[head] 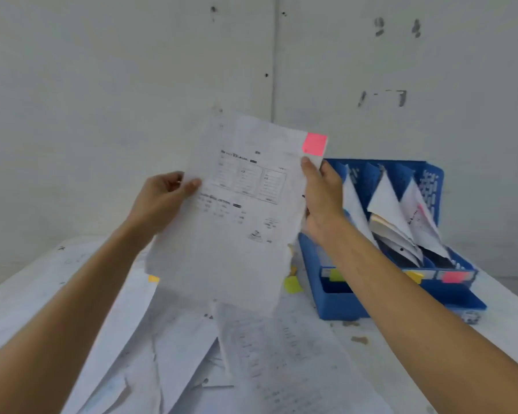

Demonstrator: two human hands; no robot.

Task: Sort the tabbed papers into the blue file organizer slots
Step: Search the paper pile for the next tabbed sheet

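I hold a printed white sheet (237, 222) up in the air with both hands; a pink tab (314, 144) sticks to its top right corner. My left hand (162, 198) pinches the sheet's left edge, thumb on the front. My right hand (320, 195) grips the right edge just below the pink tab. Behind my right forearm stands the blue file organizer (335, 303) with papers leaning in its slots. Its front rail carries a green label (336, 275), a yellow label (414, 276) and a pink label (455, 277).
Loose white papers (251, 354) lie spread over the white table, some with yellow tabs (292, 284) showing under the held sheet. A pale wall with a vertical seam stands close behind the table. The table's right edge runs past the organizer.
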